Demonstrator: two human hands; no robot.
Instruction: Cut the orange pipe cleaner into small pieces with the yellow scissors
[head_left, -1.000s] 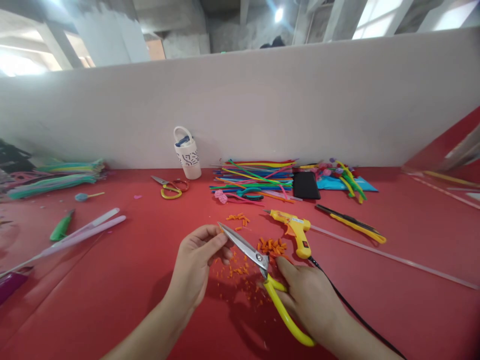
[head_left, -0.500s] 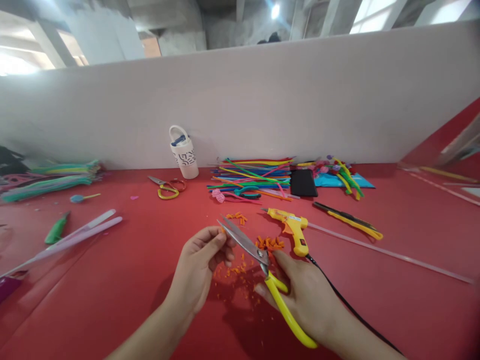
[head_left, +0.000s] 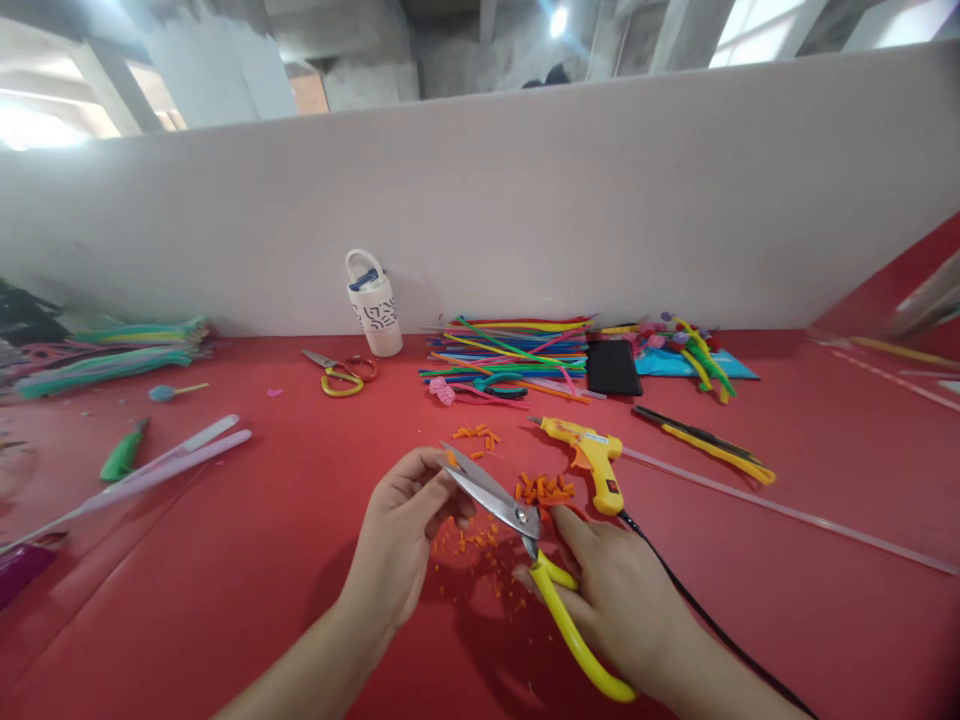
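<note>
My right hand grips a pair of scissors with yellow and orange-red handles. Their blades point up and left, reaching the fingertips of my left hand. Between the left thumb and index finger is a small orange piece of pipe cleaner, right at the blade tips. Beyond the scissors' pivot lies a heap of short orange pieces. Several more orange bits sit farther back, and fine orange scraps are scattered on the red table beneath my hands.
A yellow glue gun lies beside my right hand, its black cord running under that arm. Behind are coloured pipe cleaners, a black phone and a white tumbler. Another pair of scissors, tweezers and a green-handled tool lie around.
The scissor blades have closed somewhat around the orange piece at my left fingertips. The whole view has shifted slightly, with things on the table appearing a little farther right.
</note>
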